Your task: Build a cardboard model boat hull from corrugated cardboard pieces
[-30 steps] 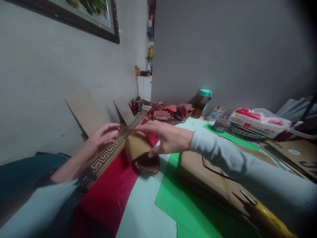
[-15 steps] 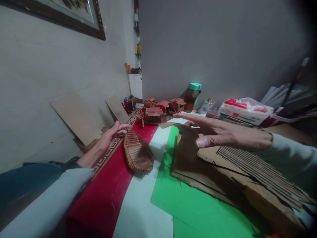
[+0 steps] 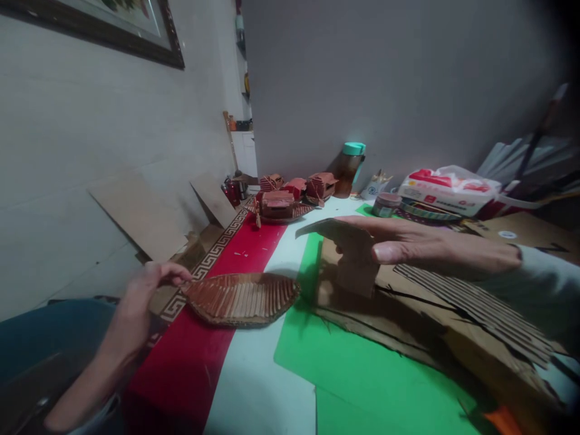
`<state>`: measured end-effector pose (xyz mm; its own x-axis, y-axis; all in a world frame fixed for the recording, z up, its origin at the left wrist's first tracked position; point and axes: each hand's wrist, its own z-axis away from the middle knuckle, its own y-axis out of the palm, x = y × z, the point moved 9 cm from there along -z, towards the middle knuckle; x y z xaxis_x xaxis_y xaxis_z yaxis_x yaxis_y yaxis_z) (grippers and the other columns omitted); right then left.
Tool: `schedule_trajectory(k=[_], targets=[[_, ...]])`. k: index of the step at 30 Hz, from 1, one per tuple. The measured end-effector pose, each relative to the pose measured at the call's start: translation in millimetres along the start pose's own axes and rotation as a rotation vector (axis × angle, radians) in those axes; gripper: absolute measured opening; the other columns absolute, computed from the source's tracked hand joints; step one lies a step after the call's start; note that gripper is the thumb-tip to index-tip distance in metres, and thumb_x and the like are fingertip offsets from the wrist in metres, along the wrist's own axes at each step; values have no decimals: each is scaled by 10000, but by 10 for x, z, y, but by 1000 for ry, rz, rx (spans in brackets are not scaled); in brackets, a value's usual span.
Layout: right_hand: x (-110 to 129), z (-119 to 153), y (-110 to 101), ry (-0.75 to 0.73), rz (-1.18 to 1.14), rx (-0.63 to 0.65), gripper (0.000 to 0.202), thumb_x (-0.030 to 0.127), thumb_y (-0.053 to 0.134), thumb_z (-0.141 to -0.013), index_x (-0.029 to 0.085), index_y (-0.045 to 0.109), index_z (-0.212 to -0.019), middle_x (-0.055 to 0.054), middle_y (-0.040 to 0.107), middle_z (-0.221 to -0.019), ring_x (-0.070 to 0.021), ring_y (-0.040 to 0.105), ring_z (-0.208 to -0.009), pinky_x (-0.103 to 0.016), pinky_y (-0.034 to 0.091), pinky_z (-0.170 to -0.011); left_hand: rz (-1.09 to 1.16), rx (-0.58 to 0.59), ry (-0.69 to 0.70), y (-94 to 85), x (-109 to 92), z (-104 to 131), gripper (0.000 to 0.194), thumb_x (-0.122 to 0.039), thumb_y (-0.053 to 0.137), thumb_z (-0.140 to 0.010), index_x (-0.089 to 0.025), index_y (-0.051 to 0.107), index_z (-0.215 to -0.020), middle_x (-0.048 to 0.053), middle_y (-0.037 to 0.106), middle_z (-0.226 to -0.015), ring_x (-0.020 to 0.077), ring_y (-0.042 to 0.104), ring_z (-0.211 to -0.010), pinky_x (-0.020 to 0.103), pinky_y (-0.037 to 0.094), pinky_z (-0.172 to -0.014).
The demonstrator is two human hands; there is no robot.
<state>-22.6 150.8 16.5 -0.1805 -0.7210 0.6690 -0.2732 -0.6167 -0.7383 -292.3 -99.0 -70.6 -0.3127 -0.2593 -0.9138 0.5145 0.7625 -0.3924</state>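
Note:
My left hand [image 3: 141,296] pinches the left tip of a small boat hull [image 3: 244,299]. The hull is made of brown corrugated cardboard strips and lies crosswise over the red and white bands of the table. Over on the right, my right hand [image 3: 435,241] holds a bent piece of cardboard [image 3: 357,266], thumb in front and fingers partly hidden behind it. That piece has a curved top and hangs just above a stack of flat cardboard [image 3: 399,332].
Finished model boats [image 3: 277,204] with cabins stand at the back. Behind them are a teal-lidded bottle [image 3: 351,169], a small jar [image 3: 386,205] and a tissue pack [image 3: 446,192]. A green mat [image 3: 344,374] lies under the cardboard. Cardboard sheets [image 3: 136,214] lean on the left wall.
My left hand has come nearer and turned the hull from pointing away to lying crosswise. My right hand has shifted slightly right, and the bent cardboard now shows more of its face.

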Motion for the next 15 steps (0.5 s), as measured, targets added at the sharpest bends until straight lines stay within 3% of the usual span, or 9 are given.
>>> schedule_trajectory(k=[2, 4, 6, 7, 8, 10, 12, 15], targets=[[67, -67, 142, 71, -105, 123, 568, 489, 537, -906, 312, 452, -1439, -67, 582, -1345, -294, 647, -1089, -336, 560, -817, -113, -74, 67, -129, -141, 97, 432, -641, 447, -853, -273, 674, -846, 13, 622, -977, 283, 525, -1009, 365, 385, -781], [229, -156, 286, 110, -79, 202, 694, 595, 596, -840, 304, 433, -1449, -85, 613, -1289, -298, 659, -1043, -364, 558, -815, -201, -124, 176, -124, -412, 231, 346, -592, 435, -889, -332, 651, -961, -27, 598, -1099, 273, 492, -1129, 380, 330, -949], [407, -261, 363, 154, 19, 156, 771, 693, 603, -781, 278, 472, -1418, -94, 652, -1210, -299, 666, -994, -378, 554, -783, -413, -93, 364, 82, -792, 402, 377, -585, 470, -873, -380, 577, -1171, -34, 569, -1226, 279, 548, -1093, 418, 391, -933], [518, -311, 393, 151, 32, 107, 741, 713, 592, -773, 260, 537, -1358, -90, 680, -1138, -289, 674, -938, -373, 552, -739, -501, -116, 455, 177, -974, 494, 502, -617, 541, -819, -408, 517, -1275, -43, 557, -1298, 285, 555, -1124, 424, 409, -949], [650, -354, 461, 115, 36, 101, 675, 716, 572, -786, 260, 591, -1283, -70, 701, -1062, -266, 674, -883, -364, 543, -714, -539, -69, 552, 325, -1130, 579, 606, -624, 552, -809, -411, 434, -1364, -41, 518, -1379, 285, 526, -1202, 419, 410, -988], [848, -418, 562, 70, 57, 82, 650, 729, 559, -782, 262, 607, -1232, -55, 704, -996, -245, 664, -813, -352, 526, -661, -577, -25, 649, 513, -1319, 676, 696, -611, 572, -805, -386, 360, -1430, -36, 475, -1453, 258, 474, -1294, 367, 411, -1033], [925, -460, 601, 88, 71, 65, 681, 745, 564, -759, 240, 608, -1213, -71, 696, -984, -252, 651, -797, -355, 512, -636, -573, -71, 645, 516, -1382, 662, 638, -575, 585, -812, -382, 415, -1395, -35, 537, -1393, 245, 525, -1245, 341, 444, -1006], [919, -512, 644, 101, 56, 136, 609, 680, 585, -795, 198, 636, -1163, -87, 689, -1023, -257, 640, -862, -339, 498, -670, -489, -93, 488, 376, -1258, 486, 487, -571, 566, -821, -407, 527, -1277, -47, 651, -1203, 250, 628, -1076, 365, 496, -941]])
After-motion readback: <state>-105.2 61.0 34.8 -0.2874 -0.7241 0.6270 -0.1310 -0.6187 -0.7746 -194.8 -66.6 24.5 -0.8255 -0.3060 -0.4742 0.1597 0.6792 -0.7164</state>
